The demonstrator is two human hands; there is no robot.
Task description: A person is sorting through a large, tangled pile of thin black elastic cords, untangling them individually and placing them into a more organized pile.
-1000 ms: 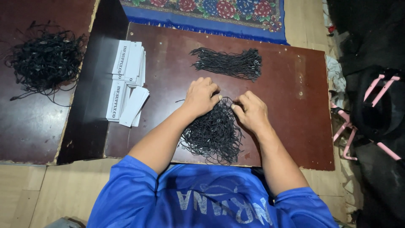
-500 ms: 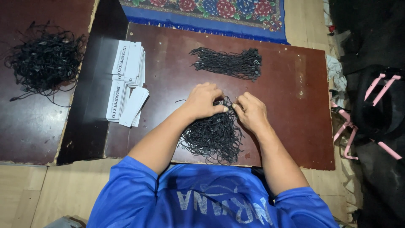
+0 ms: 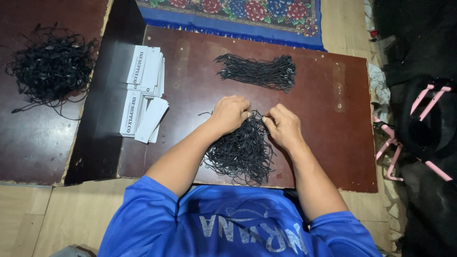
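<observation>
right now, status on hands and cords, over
Left hand and right hand both pinching at loose cord pile. Neat bundle beyond, tags at left. Nothing in the way.

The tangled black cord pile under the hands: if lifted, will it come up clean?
Probably not. The tangled black cord pile looks limp and snarled, so strands would likely droop and drag neighbours along. It seems light. Loose ends stray outward, so a push may smear it rather than slide it whole.

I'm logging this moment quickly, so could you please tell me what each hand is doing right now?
Left hand: closed, pinching strands at the top of the loose pile of black cords.
Right hand: closed, pinching the same pile.
</observation>
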